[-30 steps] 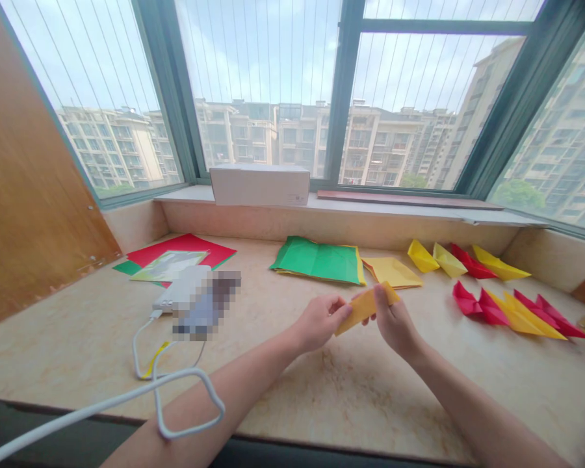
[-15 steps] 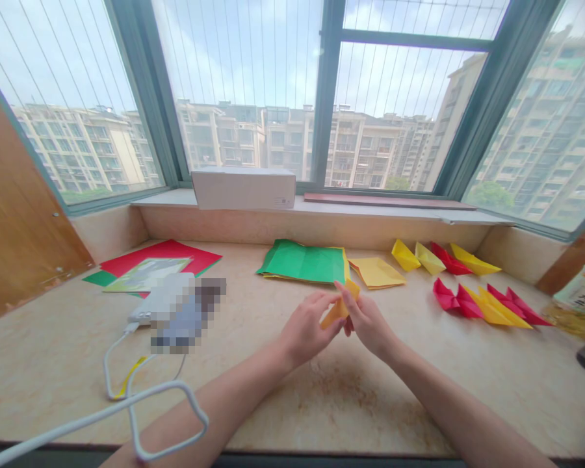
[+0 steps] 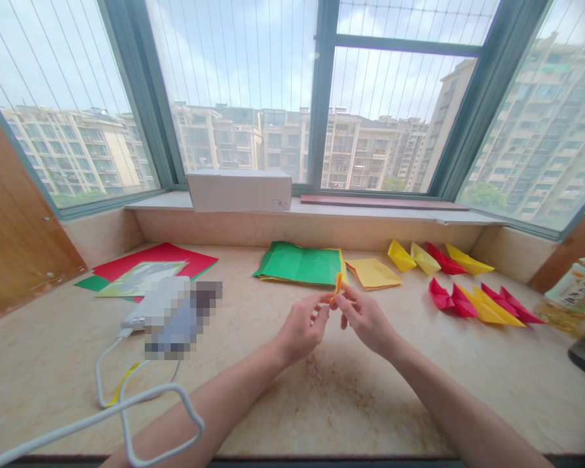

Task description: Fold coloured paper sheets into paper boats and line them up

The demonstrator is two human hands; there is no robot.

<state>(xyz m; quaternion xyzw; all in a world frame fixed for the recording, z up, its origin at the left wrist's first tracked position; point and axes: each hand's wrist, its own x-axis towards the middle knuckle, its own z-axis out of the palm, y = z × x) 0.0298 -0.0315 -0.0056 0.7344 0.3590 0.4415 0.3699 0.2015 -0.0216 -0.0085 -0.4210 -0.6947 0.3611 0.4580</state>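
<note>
Both L hand [image 3: 299, 328] and R hand [image 3: 369, 322] are pinched on the folded orange paper [image 3: 338, 283], which is btwn 'em, nearly edge-on, visible long axis approx 12 to 6. It's abt 1 o'clock from L, 11 from R; neither's clearly nearer tbh.

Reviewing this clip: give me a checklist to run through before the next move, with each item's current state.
1. Orange paper held by the left hand: ok, its fingers are at the lower end.
2. Orange paper held by the right hand: ok, thumb and fingers on it.
3. Creases lined up: cannot tell, the piece is small and partly covered by fingers.
4. Hands apart from the red and yellow folded shapes: ok, those stand off to the right.
5. White cable off the left forearm: cannot tell, it crosses the forearm in view, contact unclear.
</note>
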